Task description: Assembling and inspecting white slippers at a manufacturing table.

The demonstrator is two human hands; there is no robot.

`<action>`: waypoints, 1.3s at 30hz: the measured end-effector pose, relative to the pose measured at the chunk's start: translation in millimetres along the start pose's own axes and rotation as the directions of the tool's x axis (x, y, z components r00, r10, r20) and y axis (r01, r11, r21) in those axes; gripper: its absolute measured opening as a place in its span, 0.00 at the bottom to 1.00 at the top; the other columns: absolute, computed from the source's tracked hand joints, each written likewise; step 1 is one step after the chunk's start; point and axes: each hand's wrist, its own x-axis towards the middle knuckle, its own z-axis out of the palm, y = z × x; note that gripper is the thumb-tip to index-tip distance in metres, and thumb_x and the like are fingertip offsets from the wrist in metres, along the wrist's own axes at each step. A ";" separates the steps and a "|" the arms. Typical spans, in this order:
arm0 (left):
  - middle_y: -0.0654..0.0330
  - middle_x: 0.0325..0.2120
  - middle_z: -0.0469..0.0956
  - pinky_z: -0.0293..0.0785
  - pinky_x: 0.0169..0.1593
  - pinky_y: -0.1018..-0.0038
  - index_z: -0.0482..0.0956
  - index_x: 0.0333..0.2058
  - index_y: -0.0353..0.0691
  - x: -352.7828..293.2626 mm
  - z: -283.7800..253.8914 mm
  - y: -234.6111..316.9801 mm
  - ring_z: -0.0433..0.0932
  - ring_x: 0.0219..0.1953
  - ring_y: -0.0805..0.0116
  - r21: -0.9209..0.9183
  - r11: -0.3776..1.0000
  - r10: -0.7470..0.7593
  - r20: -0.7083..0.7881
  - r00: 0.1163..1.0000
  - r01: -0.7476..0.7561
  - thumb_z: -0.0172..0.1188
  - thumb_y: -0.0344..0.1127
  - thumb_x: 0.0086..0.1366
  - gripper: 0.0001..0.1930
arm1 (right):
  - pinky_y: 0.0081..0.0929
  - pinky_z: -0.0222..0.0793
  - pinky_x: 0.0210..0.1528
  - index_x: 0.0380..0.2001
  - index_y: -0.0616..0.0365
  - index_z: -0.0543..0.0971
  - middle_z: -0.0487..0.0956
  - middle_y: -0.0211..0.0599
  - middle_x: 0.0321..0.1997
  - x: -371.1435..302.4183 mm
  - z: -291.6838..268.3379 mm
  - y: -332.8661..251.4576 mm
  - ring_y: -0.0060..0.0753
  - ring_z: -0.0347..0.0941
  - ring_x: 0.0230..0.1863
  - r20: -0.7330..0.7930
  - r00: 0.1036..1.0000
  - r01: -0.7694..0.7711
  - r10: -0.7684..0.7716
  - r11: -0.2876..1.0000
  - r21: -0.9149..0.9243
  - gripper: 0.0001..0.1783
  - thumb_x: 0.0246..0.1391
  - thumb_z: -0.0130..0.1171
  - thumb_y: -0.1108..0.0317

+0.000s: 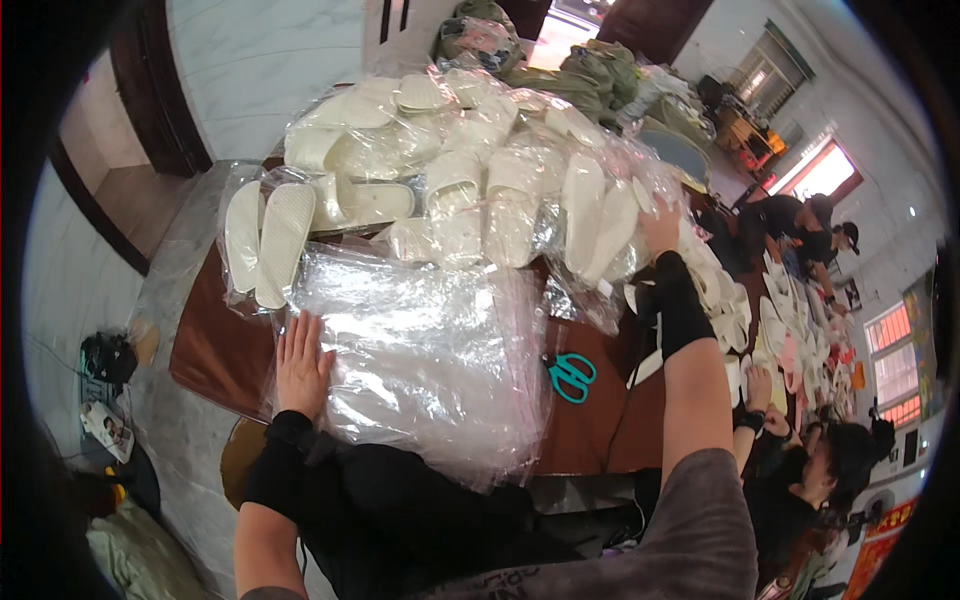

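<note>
So, left hand [303,372] flat on clear bags [430,350].

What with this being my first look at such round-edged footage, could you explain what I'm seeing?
No machine here: these are a person's own bare hands, in one picture looking down from a fisheye camera on their head, so straight edges bend. The left hand rests open on clear plastic bags. The right hand is at the edge of the bagged off-white slippers; whether it grips any is unclear. Teal scissors lie on the brown table.
</note>
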 end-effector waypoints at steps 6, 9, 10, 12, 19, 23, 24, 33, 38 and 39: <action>0.57 0.66 0.52 0.44 0.68 0.58 0.56 0.64 0.43 -7.7 -10.8 -5.9 0.49 0.68 0.58 0.012 1.000 -0.017 -0.002 1.000 0.017 0.49 0.44 0.66 0.29 | 0.35 0.66 0.54 0.51 0.64 0.73 0.77 0.53 0.45 64.1 -4.1 2.4 0.49 0.73 0.49 0.266 0.956 -0.255 0.122 0.793 0.553 0.33 0.41 0.66 0.59; 0.57 0.66 0.52 0.44 0.68 0.59 0.56 0.64 0.43 -7.3 -12.4 -6.3 0.50 0.68 0.58 0.014 1.000 -0.019 -0.013 1.000 0.019 0.49 0.44 0.66 0.29 | 0.28 0.70 0.43 0.49 0.63 0.74 0.78 0.45 0.43 101.0 -67.9 -5.4 0.36 0.75 0.40 0.076 0.900 -0.395 0.430 0.729 0.558 0.29 0.42 0.67 0.61; 0.58 0.66 0.53 0.44 0.68 0.59 0.56 0.64 0.43 -8.4 -9.4 -8.9 0.51 0.68 0.58 0.018 1.000 -0.010 -0.024 1.000 0.011 0.49 0.43 0.66 0.29 | 0.27 0.70 0.40 0.46 0.62 0.76 0.79 0.42 0.39 109.8 -90.4 -16.3 0.31 0.75 0.37 0.007 0.916 -0.352 0.400 0.798 0.490 0.25 0.44 0.65 0.61; 0.58 0.66 0.53 0.44 0.68 0.59 0.56 0.64 0.43 -13.5 -12.7 -13.7 0.51 0.68 0.59 0.037 0.999 -0.018 -0.019 1.000 0.019 0.49 0.44 0.66 0.29 | 0.26 0.70 0.37 0.42 0.62 0.78 0.79 0.39 0.34 125.4 -140.7 -52.6 0.27 0.75 0.33 -0.053 0.930 -0.310 0.364 0.852 0.422 0.21 0.46 0.64 0.61; 0.58 0.66 0.53 0.44 0.68 0.59 0.56 0.64 0.44 -11.0 -3.9 -10.3 0.50 0.68 0.60 0.002 1.000 -0.020 -0.051 0.999 0.020 0.50 0.45 0.65 0.31 | 0.18 0.64 0.22 0.32 0.60 0.82 0.73 0.25 0.19 160.5 -266.6 -127.1 0.15 0.65 0.16 0.132 0.987 -0.156 0.088 0.697 0.700 0.12 0.53 0.59 0.61; 0.57 0.66 0.54 0.44 0.68 0.58 0.58 0.63 0.43 -13.1 -0.1 -12.9 0.51 0.68 0.57 -0.038 0.999 -0.023 -0.063 0.998 0.021 0.51 0.45 0.64 0.30 | 0.16 0.59 0.19 0.35 0.59 0.80 0.71 0.21 0.19 168.6 -328.1 -197.7 0.12 0.60 0.15 0.103 0.995 -0.084 0.009 0.657 0.750 0.10 0.56 0.57 0.63; 0.57 0.66 0.54 0.44 0.68 0.58 0.58 0.63 0.43 -15.0 -3.5 -15.1 0.51 0.68 0.57 -0.026 0.999 -0.036 -0.069 0.997 0.034 0.51 0.45 0.64 0.30 | 0.16 0.59 0.19 0.35 0.59 0.80 0.71 0.21 0.19 172.5 -340.9 -215.1 0.12 0.60 0.15 0.099 0.995 -0.075 -0.001 0.645 0.761 0.10 0.56 0.57 0.63; 0.58 0.66 0.53 0.46 0.67 0.59 0.57 0.63 0.43 -13.7 6.6 -13.6 0.50 0.68 0.59 -0.048 0.999 -0.011 -0.112 0.994 0.005 0.48 0.47 0.66 0.30 | 0.15 0.52 0.23 0.42 0.61 0.76 0.68 0.20 0.25 145.6 -411.5 -274.1 0.12 0.54 0.19 0.078 0.997 -0.079 -0.020 -0.069 0.994 0.12 0.60 0.53 0.65; 0.56 0.65 0.54 0.47 0.67 0.59 0.57 0.63 0.42 -22.9 -0.4 -23.8 0.52 0.67 0.58 -0.034 0.999 -0.039 -0.137 0.990 0.035 0.49 0.47 0.65 0.30 | 0.16 0.50 0.24 0.41 0.58 0.74 0.63 0.21 0.24 1.4 -392.1 -331.4 0.12 0.54 0.22 0.016 0.997 -0.018 0.076 0.026 0.999 0.11 0.63 0.50 0.63; 0.56 0.66 0.54 0.47 0.67 0.59 0.57 0.63 0.42 -17.6 -4.5 -18.3 0.52 0.67 0.59 -0.016 0.996 -0.085 0.032 0.996 0.085 0.49 0.46 0.66 0.30 | 0.18 0.53 0.21 0.28 0.55 0.70 0.69 0.23 0.21 -30.4 -376.7 -321.1 0.15 0.58 0.17 0.030 0.999 -0.024 -0.016 0.275 0.961 0.12 0.61 0.50 0.60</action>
